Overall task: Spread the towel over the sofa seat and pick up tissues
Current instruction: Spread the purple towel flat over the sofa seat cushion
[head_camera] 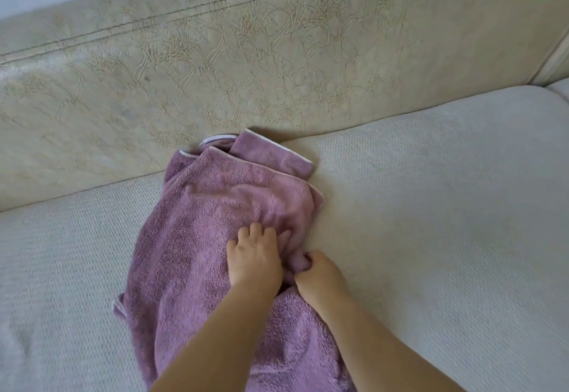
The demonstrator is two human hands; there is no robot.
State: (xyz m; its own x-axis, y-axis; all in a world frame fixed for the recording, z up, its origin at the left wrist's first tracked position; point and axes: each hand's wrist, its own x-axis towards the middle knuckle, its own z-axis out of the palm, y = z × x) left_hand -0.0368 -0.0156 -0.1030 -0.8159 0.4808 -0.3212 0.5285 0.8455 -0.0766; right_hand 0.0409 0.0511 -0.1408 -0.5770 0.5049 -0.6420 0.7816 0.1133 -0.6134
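Observation:
A fluffy purple towel (212,225) with a white edge lies bunched and folded on the pale sofa seat (431,207), its far end against the backrest. My left hand (254,257) rests on the towel's middle with its fingers curled into the pile. Just to its right, my right hand (320,277) pinches a fold at the towel's right edge. No tissues are in view.
The cream backrest (246,62) with cracked, wrinkled covering runs along the far side. A second seat cushion (558,86) begins at the far right. Bare seat fabric stretches to both sides of the towel.

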